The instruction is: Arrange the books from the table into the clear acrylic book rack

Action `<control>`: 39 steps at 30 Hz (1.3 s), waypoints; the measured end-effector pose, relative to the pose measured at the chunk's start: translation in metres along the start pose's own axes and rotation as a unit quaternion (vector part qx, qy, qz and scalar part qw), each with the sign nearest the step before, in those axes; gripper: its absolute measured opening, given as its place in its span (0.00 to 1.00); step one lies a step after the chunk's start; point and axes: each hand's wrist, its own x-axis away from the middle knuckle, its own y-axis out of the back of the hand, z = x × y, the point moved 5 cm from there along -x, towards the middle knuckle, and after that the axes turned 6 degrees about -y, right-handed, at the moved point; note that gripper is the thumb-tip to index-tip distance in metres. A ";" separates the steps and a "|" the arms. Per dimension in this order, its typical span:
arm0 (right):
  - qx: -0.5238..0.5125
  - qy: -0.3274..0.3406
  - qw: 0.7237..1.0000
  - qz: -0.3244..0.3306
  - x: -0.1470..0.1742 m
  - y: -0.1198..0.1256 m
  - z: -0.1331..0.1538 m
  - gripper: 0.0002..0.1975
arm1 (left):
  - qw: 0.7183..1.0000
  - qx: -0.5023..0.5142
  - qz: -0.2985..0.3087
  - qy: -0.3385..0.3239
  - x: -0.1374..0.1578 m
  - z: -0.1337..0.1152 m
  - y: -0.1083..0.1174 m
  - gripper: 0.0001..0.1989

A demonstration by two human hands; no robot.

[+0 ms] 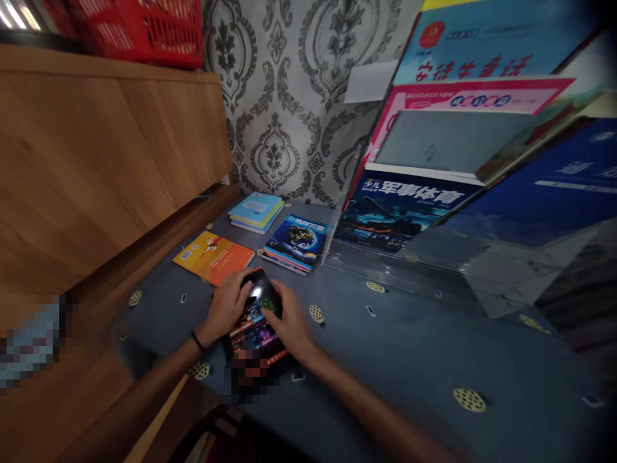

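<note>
A dark, glossy-covered book (263, 337) with small colourful pictures lies on the grey-blue tablecloth in front of me; its lower part is pixelated. My left hand (227, 307) grips its left edge, fingers lying over the upper cover. On the opposite side, my right hand (292, 321) holds the right edge with the thumb on the cover. Just beyond my left hand is an orange book (216, 257). Past the dark book, a stack of books (296, 241) has a blue globe cover on top. Behind the orange one sits a small light-blue and yellow stack (256, 211).
A clear display rack (332, 238) with several upright books stands at the right. To the left is a wooden cabinet (110, 154) bearing a red plastic basket (159, 32). Patterned wallpaper (274, 96) closes off the back. The tablecloth (385, 360) extends to the right.
</note>
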 end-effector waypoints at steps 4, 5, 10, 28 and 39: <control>-0.226 -0.127 0.958 0.118 0.002 0.007 -0.003 0.26 | 0.990 0.100 -0.073 0.065 0.005 -0.001 0.005 0.19; -0.256 -0.139 0.947 0.135 0.005 0.010 -0.002 0.24 | 0.987 0.111 -0.085 0.073 0.006 -0.001 0.004 0.18; -0.333 -0.170 0.925 0.070 0.017 0.035 -0.007 0.22 | 0.953 0.231 -0.161 0.114 0.012 0.000 -0.013 0.24; -0.207 0.048 0.972 -0.101 0.039 0.145 0.011 0.16 | 0.920 0.382 0.046 -0.072 -0.009 -0.087 -0.009 0.14; -0.358 -0.110 0.920 -0.115 0.073 0.149 -0.030 0.20 | 0.961 0.206 -0.020 -0.182 -0.004 -0.103 -0.022 0.16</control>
